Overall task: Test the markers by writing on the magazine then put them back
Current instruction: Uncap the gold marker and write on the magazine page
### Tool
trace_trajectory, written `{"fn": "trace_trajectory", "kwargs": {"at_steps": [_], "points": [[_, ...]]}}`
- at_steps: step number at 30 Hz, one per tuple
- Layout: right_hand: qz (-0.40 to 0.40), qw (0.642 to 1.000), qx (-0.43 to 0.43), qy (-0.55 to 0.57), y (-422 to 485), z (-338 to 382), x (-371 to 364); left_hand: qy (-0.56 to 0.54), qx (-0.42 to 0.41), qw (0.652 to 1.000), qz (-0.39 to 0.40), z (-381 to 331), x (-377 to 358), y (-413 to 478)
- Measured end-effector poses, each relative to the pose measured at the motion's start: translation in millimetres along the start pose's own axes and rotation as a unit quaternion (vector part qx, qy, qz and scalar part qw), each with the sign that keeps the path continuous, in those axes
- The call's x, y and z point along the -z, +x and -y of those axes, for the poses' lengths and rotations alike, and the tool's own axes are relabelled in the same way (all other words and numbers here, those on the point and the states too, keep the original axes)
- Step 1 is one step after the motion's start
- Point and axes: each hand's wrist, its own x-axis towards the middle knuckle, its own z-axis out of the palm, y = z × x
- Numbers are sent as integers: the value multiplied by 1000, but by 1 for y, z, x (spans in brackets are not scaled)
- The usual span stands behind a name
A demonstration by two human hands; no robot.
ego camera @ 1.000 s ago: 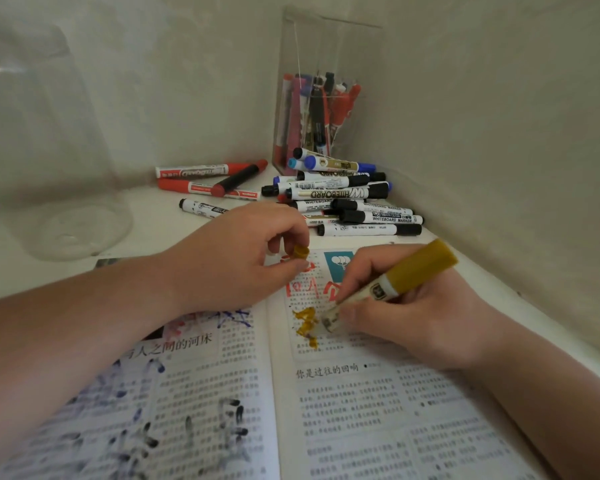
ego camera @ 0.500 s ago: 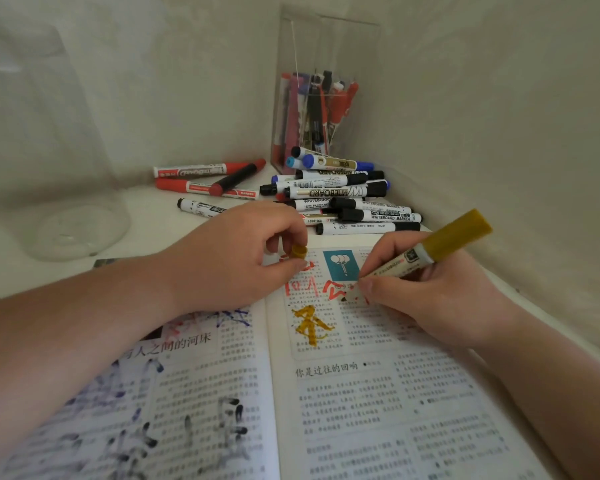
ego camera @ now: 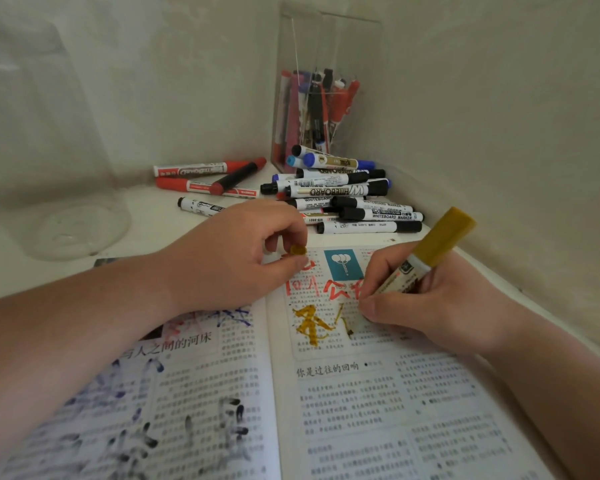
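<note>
The gold marker [ego camera: 426,258] looks light, stiff and likely slick, so my right hand [ego camera: 430,306] pinches it low on the barrel, nib down on the right page of the magazine [ego camera: 361,393]. My left hand [ego camera: 229,258] pinches its small cap [ego camera: 298,250] just above the page; the other markers [ego camera: 343,199] lie heaped beyond, before the clear holder [ego camera: 326,98]
</note>
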Motion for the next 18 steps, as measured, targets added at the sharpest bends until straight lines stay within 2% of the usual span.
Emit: {"fn": "trace_trajectory", "kwargs": {"at_steps": [2,4,9,13,18], "points": [[-50,998,17,17,3,-3,1,3,-2,1000,0,1,0,0],[-97,995,23,-28,5,-5,2,6,-6,1000,-2,1,0,0],[-53,998,-5,-21,2,0,-1,-1,-8,1000,-5,1,-1,0],[-93,995,-8,-41,6,-2,1,-1,7,1000,-3,0,-1,-1],[-78,997,-2,-27,6,-3,1,-12,14,1000,-8,-2,0,-1]]}}
